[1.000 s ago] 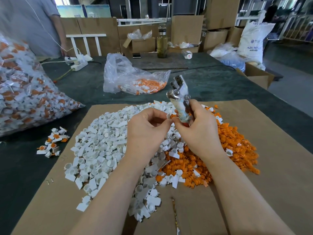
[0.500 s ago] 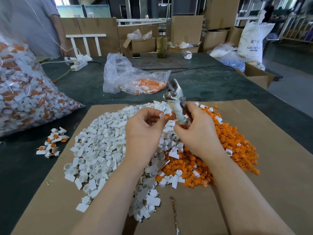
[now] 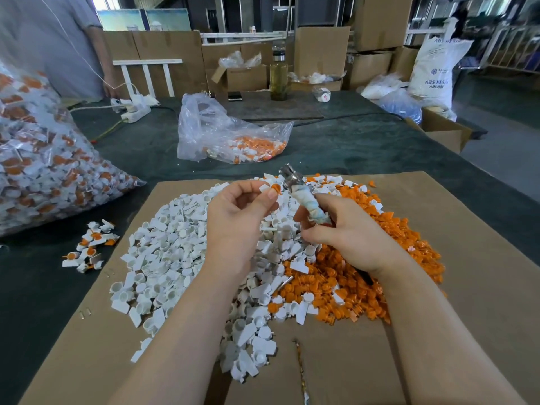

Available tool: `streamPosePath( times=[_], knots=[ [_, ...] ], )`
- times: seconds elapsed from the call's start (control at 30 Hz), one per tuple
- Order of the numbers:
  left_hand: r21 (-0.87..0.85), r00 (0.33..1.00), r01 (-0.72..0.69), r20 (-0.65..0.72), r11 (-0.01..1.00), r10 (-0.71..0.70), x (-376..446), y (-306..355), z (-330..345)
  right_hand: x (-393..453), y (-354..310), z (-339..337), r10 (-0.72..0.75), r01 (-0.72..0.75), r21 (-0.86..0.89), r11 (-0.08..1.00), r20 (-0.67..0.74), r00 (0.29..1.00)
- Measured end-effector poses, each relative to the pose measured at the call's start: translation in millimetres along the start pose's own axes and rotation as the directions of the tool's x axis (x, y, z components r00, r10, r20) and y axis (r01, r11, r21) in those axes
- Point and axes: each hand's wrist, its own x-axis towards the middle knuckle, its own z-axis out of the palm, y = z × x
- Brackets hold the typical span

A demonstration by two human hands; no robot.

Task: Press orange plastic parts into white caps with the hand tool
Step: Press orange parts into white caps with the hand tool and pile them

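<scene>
— Over the far edge of the cardboard sheet point(image 3: 438, 331) on the counter point(image 3: 350, 147), that's where both hands are working. See the left hand point(image 3: 233, 226)? Its grip pinches a white cap point(image 3: 264, 187) with an orange part point(image 3: 275, 187) sitting at it, right beside the metal head of the hand tool point(image 3: 295, 185)

— And the right hand point(image 3: 347, 235)?

— Its grip is clenched round the tool's wrapped handle, head tilted up and away toward the far edge. The cap looks just beside the tool's head, not clearly in it; I can't tell whether they touch

— So which step is this?

— I'd judge it's the loading step: one cap and insert being brought to the tool. Next it needs the pair seated squarely in the head, then a squeeze of the handle

— Plenty left?

— Heaps. The white caps pile point(image 3: 175, 252) fills the sheet's left half, the orange parts pile point(image 3: 380, 273) the right. A few finished-looking pieces point(image 3: 90, 244) lie off the sheet's left edge, near the big full bag point(image 3: 43, 159)
</scene>
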Motion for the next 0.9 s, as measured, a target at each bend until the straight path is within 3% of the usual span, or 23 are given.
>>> streamPosePath(
  times=[0.23, 0.9],
  knots=[
    [-0.025, 1.0, -0.001, 0.015, 1.0, 0.002, 2.2, 0.5, -2.5, -2.8, -1.9, -0.2, 0.026, -0.024, -0.018, 1.0, 0.1, 0.995],
    [-0.078, 0.999, 0.008, 0.046, 0.997, -0.005, 3.4, 1.2, -1.4, 2.7, 4.1, 5.1, 0.006, 0.0, -0.053, 0.999, 0.113, 0.994]
  ],
)
